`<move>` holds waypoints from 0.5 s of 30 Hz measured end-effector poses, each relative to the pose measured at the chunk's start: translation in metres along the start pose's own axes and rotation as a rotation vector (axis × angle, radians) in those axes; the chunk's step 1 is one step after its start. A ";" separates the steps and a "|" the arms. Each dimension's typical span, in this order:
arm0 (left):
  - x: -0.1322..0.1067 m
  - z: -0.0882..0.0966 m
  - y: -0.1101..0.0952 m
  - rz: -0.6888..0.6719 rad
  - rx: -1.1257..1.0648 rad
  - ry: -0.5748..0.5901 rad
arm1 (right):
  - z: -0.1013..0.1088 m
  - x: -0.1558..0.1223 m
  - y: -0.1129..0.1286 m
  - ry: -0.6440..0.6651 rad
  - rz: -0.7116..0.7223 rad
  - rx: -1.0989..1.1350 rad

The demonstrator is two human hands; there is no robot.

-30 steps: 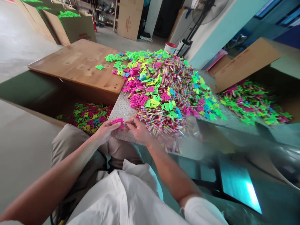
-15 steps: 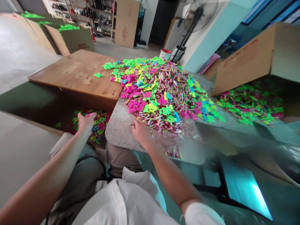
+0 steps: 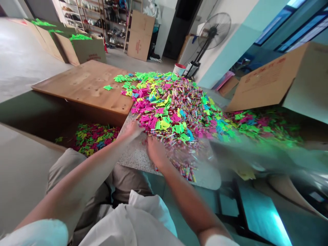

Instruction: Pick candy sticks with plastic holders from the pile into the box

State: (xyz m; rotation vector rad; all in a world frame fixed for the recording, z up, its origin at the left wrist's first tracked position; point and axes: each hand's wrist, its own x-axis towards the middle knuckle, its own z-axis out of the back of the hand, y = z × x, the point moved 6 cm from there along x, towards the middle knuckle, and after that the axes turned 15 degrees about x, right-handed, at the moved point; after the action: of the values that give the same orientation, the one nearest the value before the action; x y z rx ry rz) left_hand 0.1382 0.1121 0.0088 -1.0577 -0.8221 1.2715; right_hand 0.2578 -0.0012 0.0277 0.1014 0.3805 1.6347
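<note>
L hand is being held at near-L edge of the pile, beside the pink pieces; R hand is being held just beside it, near the printed tubes. Pick-up step is prob. being done: a piece apparently being sought w/ L, a tube w/ R. For next move, one of each is likely being called for, to be joined over the bare bit of table.

Grip: L fingers are being held part-bent, R fingers curled down; whether anything is being gripped by either can't be told, tips being blurred/hidden. Pink pieces are being carried on table, mixed w/ green & yellow.

Vs. 0.5 s ago: L hand is now being seen at pile, not over open carton; R is being held about where it was.
</note>
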 end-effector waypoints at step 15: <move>-0.087 0.051 0.054 0.292 -0.370 0.029 | -0.004 0.007 0.007 0.046 0.193 0.017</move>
State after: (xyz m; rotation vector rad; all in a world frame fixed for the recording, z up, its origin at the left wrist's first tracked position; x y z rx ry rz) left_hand 0.0602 0.0338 -0.0187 -1.5331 -0.9267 1.3720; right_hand 0.2493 0.0042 0.0249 0.1169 0.4303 1.8268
